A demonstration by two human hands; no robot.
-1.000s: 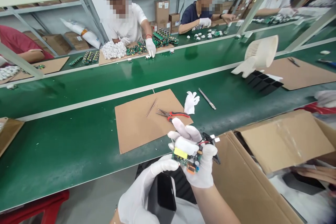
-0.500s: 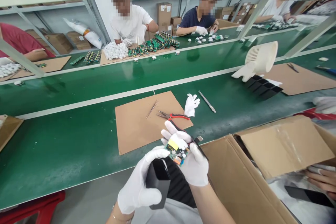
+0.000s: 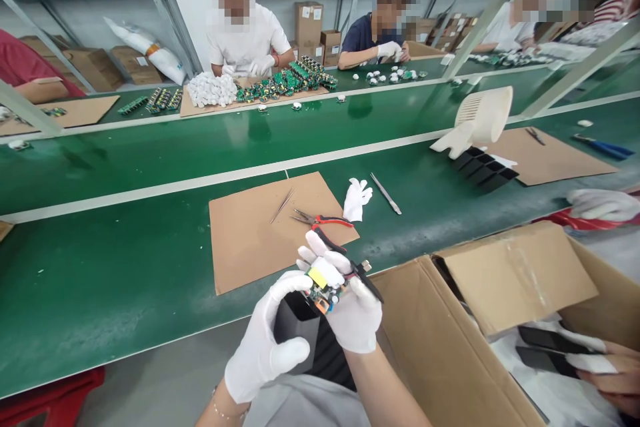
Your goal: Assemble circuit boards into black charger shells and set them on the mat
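Gripping black casing (image 3: 298, 332), left hand (image 3: 265, 347); right hand (image 3: 350, 307) clasping circuit board (image 3: 320, 288)

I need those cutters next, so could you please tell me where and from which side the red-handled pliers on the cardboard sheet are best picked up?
Grip the red-handled pliers by the two red handles, coming down from above on the right. They lie flat on the cardboard sheet, metal tips pointing left toward the tweezers, handles toward the spare white glove, so the handle end looks safest.

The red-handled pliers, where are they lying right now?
The red-handled pliers lie on the cardboard sheet near its right edge, between the tweezers and a loose white glove, just beyond the right hand.
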